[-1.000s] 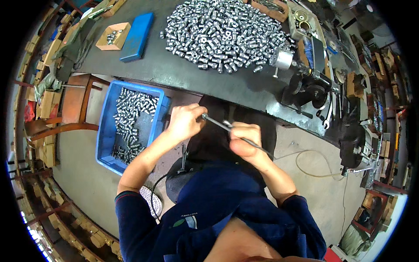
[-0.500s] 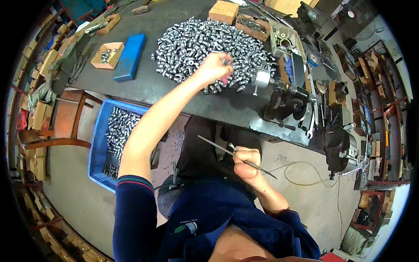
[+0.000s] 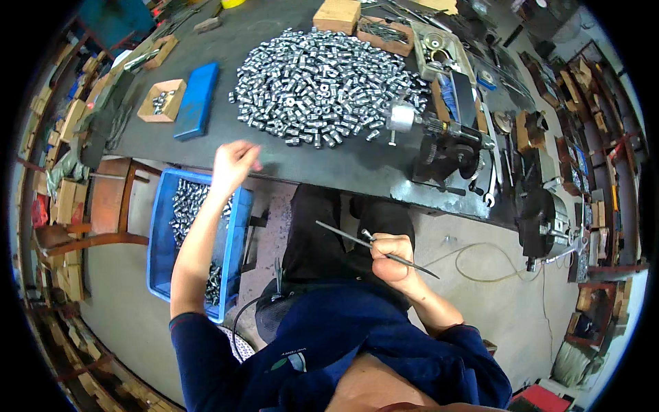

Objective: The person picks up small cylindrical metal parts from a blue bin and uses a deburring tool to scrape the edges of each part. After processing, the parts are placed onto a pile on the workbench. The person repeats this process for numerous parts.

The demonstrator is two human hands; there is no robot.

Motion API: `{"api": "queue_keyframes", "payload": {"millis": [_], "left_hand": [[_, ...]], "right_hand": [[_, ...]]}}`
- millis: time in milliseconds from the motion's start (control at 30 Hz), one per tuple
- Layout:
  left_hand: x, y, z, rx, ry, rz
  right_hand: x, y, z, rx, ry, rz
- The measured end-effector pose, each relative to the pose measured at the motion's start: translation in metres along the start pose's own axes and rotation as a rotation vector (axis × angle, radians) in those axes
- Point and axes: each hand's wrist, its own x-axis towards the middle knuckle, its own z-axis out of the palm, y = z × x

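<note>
My left hand (image 3: 235, 167) hangs over the bench's front edge, above the far side of a blue plastic bin (image 3: 159, 233). Its fingers are curled and slightly blurred; whatever they may hold is hidden. In front of my lap, my right hand (image 3: 391, 257) is closed around a slim grey file (image 3: 343, 234) that slants down to the right. A small shiny metal piece (image 3: 368, 235) pokes out above the same fist. Small silvery metal fittings (image 3: 189, 206) fill part of the bin. On the bench lies a wide pile of similar fittings (image 3: 322, 89).
A bench fixture with a round chuck (image 3: 401, 117) stands right of the pile, with a wrench (image 3: 491, 185) beside it. At the left are a blue flat case (image 3: 197, 101) and a small wooden box (image 3: 147, 108). A wooden chair (image 3: 113, 199) stands beside the bin.
My left hand has left the pile, moving left and toward me to the bench edge by the bin. My right hand keeps its grip on the file. The view has shifted slightly.
</note>
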Motion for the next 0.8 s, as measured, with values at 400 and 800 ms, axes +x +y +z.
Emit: {"api": "queue_keyframes", "payload": {"millis": [400,800], "left_hand": [[-0.098,-0.083,-0.071,-0.316,0.224,-0.347],[-0.083,-0.147,-0.096,-0.304,0.038,-0.453]], "right_hand": [[-0.091,-0.101,-0.124,-0.437,0.54,-0.537],[-0.277,-0.026,-0.357,-0.708,2.001,-0.081]]}}
